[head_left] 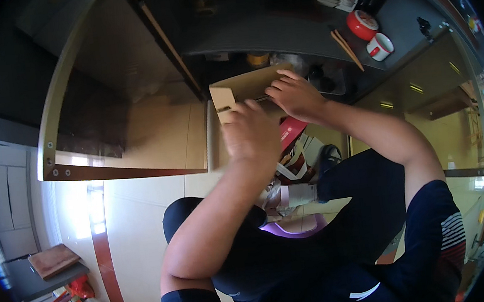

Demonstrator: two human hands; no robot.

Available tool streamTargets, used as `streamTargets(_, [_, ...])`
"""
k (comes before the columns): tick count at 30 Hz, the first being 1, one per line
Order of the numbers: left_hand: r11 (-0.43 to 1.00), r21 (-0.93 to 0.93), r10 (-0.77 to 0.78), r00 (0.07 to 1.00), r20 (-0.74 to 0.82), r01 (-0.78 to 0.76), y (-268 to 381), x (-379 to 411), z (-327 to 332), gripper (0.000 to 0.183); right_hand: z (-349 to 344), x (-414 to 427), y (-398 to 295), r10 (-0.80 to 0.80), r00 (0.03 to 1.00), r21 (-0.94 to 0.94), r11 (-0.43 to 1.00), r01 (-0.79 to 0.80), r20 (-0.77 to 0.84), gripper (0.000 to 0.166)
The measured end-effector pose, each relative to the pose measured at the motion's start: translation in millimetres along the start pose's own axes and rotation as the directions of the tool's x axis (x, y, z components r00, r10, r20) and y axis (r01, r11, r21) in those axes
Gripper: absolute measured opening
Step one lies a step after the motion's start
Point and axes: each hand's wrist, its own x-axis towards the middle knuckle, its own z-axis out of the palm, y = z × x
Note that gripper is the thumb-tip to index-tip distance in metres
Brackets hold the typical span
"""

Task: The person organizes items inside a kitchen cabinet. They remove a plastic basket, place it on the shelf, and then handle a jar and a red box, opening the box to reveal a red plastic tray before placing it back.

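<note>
A brown cardboard box [257, 84] with raised flaps is in front of me, before the dark lower shelf of a cabinet. My right hand [294, 94] has its fingers curled at the right end of the tall back flap. Near the box's left side, my left hand [251, 130] is slightly blurred, and its fingertips meet the small side flap. Whether the left fingers grip the cardboard I cannot tell. Most of the inside of the box is hidden behind my hands. Beneath them, a red box [291, 131] and a paper carrier bag [298, 162] are partly visible.
Cabinet doors stand wide on the left [164, 128] and right [430, 87]. The upper shelf holds a red round tin [362, 25], a white mug [379, 46] and wooden sticks [346, 50]. A white carton [298, 194] and a purple stool [294, 229] are by my legs.
</note>
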Motion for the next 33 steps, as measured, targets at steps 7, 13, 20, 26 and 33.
streamTargets(7, [0.839, -0.332, 0.132, 0.752, -0.646, -0.432, -17, 7, -35, 0.050, -135, -39, -20, 0.364, 0.931, 0.102, 0.926, -0.363, 0.007, 0.026])
streamTargets(13, [0.805, -0.225, 0.271, 0.678, -0.683, -0.549, 4, 4, -26, 0.061, -160, -82, -40, 0.478, 0.875, 0.268, 0.836, -0.479, 0.075, 0.029])
streamTargets(20, [0.802, -0.243, 0.259, 0.684, -0.682, -0.545, 8, 14, -6, 0.042, -155, -89, -33, 0.491, 0.747, 0.429, 0.615, -0.661, 0.448, 0.038])
streamTargets(26, [0.832, -0.428, 0.205, 0.912, -0.355, -0.353, 18, 9, -10, 0.042, -129, -102, 0, 0.256, 0.671, 0.634, 0.219, -0.741, 0.696, 0.034])
streamTargets(33, [0.907, -0.373, 0.183, 0.981, -0.065, -0.194, 17, 18, -9, 0.047, -133, -103, 10, 0.105, 0.638, 0.642, 0.002, -0.767, 0.762, 0.033])
